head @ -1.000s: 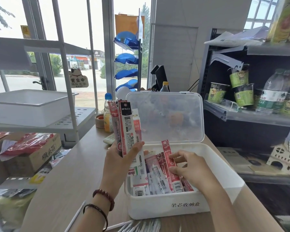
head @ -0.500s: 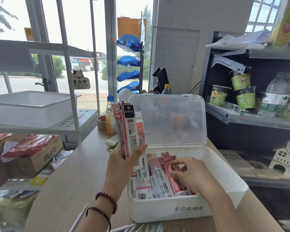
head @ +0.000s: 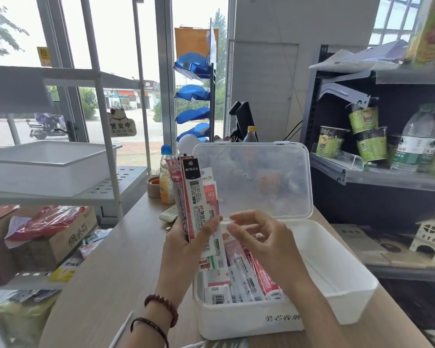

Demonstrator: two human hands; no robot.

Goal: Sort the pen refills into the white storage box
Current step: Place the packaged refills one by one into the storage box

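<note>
Sorting looks about midway, I'd judge. Left hand (head: 186,244) grips a fanned bundle of refill packs (head: 196,194) upright, just above the left end of the white storage box (head: 236,320). Right hand (head: 259,237) hovers beside the bundle, fingers loosely curled, holding nothing. Sorted packs (head: 239,275) lie in the box's left half; lid (head: 256,182) stands open. Remaining: the held bundle, plus possibly loose refills (head: 221,344) at the counter (head: 116,272) edge, too cropped to confirm.

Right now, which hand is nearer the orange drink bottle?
Left. The left hand, gripping a bundle of refill packs, sits in front of the orange drink bottle; the right hand is farther right, over the white storage box.
</note>
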